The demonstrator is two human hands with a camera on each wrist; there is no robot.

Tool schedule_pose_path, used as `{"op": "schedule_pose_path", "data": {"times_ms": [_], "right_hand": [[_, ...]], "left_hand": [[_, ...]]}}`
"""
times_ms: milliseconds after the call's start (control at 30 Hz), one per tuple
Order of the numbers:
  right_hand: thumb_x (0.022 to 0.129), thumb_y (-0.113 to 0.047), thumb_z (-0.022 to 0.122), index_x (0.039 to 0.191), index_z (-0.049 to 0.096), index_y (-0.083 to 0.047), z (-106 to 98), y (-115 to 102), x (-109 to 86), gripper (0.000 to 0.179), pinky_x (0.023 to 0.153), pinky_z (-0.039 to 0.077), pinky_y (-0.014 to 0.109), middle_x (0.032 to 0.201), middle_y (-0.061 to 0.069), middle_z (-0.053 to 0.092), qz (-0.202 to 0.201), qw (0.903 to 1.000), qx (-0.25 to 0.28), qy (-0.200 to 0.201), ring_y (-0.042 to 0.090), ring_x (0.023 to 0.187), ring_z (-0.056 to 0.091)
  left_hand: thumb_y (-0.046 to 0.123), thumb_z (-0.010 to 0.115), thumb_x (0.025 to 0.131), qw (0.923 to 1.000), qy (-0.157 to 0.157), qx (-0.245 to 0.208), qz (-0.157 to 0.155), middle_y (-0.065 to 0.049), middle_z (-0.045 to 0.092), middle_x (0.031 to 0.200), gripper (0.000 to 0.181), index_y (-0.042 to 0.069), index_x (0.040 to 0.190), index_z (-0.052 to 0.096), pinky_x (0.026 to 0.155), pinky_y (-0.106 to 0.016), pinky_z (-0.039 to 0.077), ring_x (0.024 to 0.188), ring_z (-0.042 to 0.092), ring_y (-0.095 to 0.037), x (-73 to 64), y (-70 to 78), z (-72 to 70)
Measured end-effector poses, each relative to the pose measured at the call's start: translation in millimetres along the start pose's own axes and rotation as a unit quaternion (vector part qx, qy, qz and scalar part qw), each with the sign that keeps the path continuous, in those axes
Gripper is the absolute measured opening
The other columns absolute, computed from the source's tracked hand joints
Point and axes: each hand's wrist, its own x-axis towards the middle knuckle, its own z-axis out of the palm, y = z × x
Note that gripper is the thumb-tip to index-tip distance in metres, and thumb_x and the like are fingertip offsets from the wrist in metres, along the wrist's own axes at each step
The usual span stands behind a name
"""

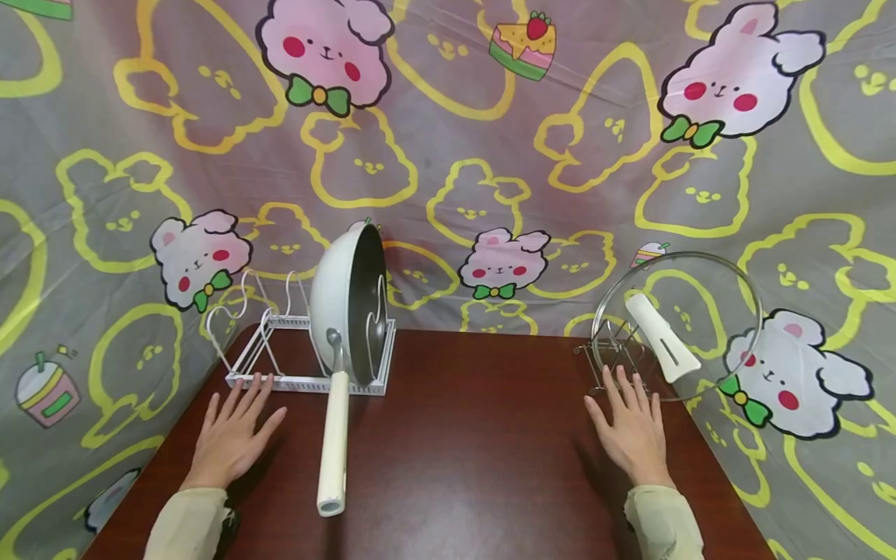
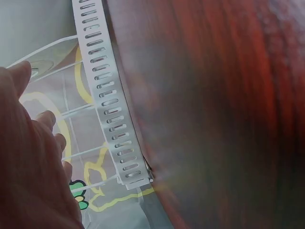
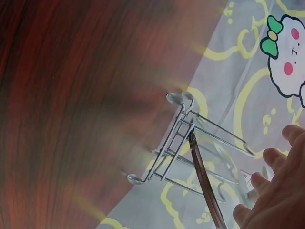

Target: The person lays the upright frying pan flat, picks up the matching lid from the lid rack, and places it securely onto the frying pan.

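My left hand is open with spread fingers, its fingertips close to the front rail of a white rack. A pan, white outside and dark inside, stands on edge in the rack's right part, its cream handle pointing toward me. On the right, my right hand is open too, fingers spread before a small metal wire stand. A glass lid with a white handle leans upright in that stand. Neither hand holds anything.
A brown wooden table carries both racks, with bare tabletop between them. Patterned cloth hangs behind the table and along both sides, close to the racks. The pan's handle juts out over the tabletop, right of the left hand.
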Motion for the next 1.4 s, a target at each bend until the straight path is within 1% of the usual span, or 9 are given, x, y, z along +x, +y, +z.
{"op": "schedule_pose_path", "data": {"times_ms": [200, 367, 633, 767, 933, 1000, 1133, 1333, 1400], "right_hand": [[0.107, -0.056, 0.041, 0.165, 0.023, -0.013, 0, -3, 3.7, 0.074, 0.123, 0.002, 0.067, 0.171, 0.020, 0.019, 0.007, 0.9993, 0.032, -0.016, 0.045, 0.158, 0.009], [0.109, -0.054, 0.040, 0.165, 0.019, -0.011, -1, -10, 8.1, 0.074, 0.120, 0.005, 0.071, 0.171, 0.021, 0.017, 0.025, 0.9941, 0.095, -0.047, 0.048, 0.158, 0.009], [0.110, -0.052, 0.037, 0.166, 0.014, -0.012, -2, -29, 11.6, 0.072, 0.122, 0.005, 0.069, 0.172, 0.020, 0.014, 0.037, 0.9800, 0.174, -0.089, 0.048, 0.158, 0.006], [0.110, -0.053, 0.035, 0.167, 0.012, -0.017, -2, -41, 11.2, 0.071, 0.121, 0.006, 0.070, 0.172, 0.019, 0.013, 0.045, 0.9748, 0.191, -0.106, 0.047, 0.158, 0.007], [0.108, -0.061, 0.028, 0.167, 0.005, -0.022, 0, -58, 10.3, 0.074, 0.118, 0.013, 0.074, 0.172, 0.020, 0.012, 0.075, 0.9680, 0.195, -0.139, 0.047, 0.158, 0.008], [0.108, -0.062, 0.027, 0.167, 0.004, -0.019, 2, -66, 9.4, 0.076, 0.119, 0.014, 0.073, 0.171, 0.022, 0.013, 0.079, 0.9652, 0.198, -0.151, 0.047, 0.158, 0.010], [0.108, -0.062, 0.028, 0.167, 0.006, -0.013, 9, -80, 7.8, 0.079, 0.123, 0.014, 0.066, 0.172, 0.019, 0.014, 0.078, 0.9551, 0.230, -0.169, 0.042, 0.159, 0.012], [0.106, -0.066, 0.032, 0.167, 0.011, -0.014, 21, -102, 8.3, 0.083, 0.125, 0.015, 0.061, 0.171, 0.015, 0.022, 0.083, 0.9378, 0.286, -0.178, 0.036, 0.159, 0.017], [0.105, -0.067, 0.034, 0.167, 0.013, -0.016, 26, -112, 8.1, 0.083, 0.125, 0.016, 0.061, 0.170, 0.013, 0.025, 0.086, 0.9303, 0.306, -0.183, 0.035, 0.158, 0.019]], "left_hand": [[0.054, 0.040, 0.107, 0.9996, 0.013, -0.018, 0.016, -0.020, 0.024, 0.169, 0.074, 0.020, 0.167, 0.012, 0.124, -0.053, -0.019, 0.156, 0.015, -0.046, -0.8, 4.3, -3.6], [0.051, 0.039, 0.109, 0.9963, 0.017, -0.070, 0.047, -0.018, 0.027, 0.169, 0.069, 0.021, 0.166, 0.016, 0.126, -0.052, -0.013, 0.157, 0.018, -0.043, -0.8, 25.5, -15.9], [0.035, 0.040, 0.112, 0.9855, 0.011, -0.145, 0.087, -0.017, 0.053, 0.153, 0.048, 0.014, 0.155, 0.048, 0.116, -0.065, 0.027, 0.141, 0.047, -0.046, -18.4, 67.5, -38.0], [0.032, 0.035, 0.114, 0.9779, -0.010, -0.192, 0.083, -0.008, 0.068, 0.137, 0.044, 0.014, 0.143, 0.062, 0.103, -0.058, 0.047, 0.127, 0.063, -0.035, -34.6, 90.3, -48.3], [0.026, 0.036, 0.114, 0.9681, -0.022, -0.239, 0.071, -0.001, 0.075, 0.122, 0.042, 0.013, 0.128, 0.073, 0.093, -0.042, 0.055, 0.112, 0.071, -0.021, -52.9, 114.8, -61.8], [0.024, 0.034, 0.114, 0.9600, -0.034, -0.268, 0.074, 0.002, 0.077, 0.117, 0.044, 0.015, 0.124, 0.075, 0.088, -0.036, 0.055, 0.104, 0.071, -0.013, -58.4, 123.0, -67.5], [0.026, 0.024, 0.115, 0.9303, -0.105, -0.342, 0.082, 0.009, 0.078, 0.106, 0.051, 0.017, 0.128, 0.073, 0.083, -0.029, 0.053, 0.096, 0.070, -0.002, -67.5, 138.1, -78.6], [0.042, 0.020, 0.114, 0.8975, -0.203, -0.390, 0.024, 0.009, 0.078, 0.094, 0.057, 0.014, 0.129, 0.068, 0.081, -0.035, 0.048, 0.095, 0.067, -0.004, -76.3, 155.6, -92.8], [0.039, 0.019, 0.115, 0.8793, -0.215, -0.424, 0.028, 0.002, 0.078, 0.092, 0.059, 0.007, 0.128, 0.066, 0.078, -0.035, 0.050, 0.091, 0.069, -0.007, -78.1, 156.9, -95.2]]}}
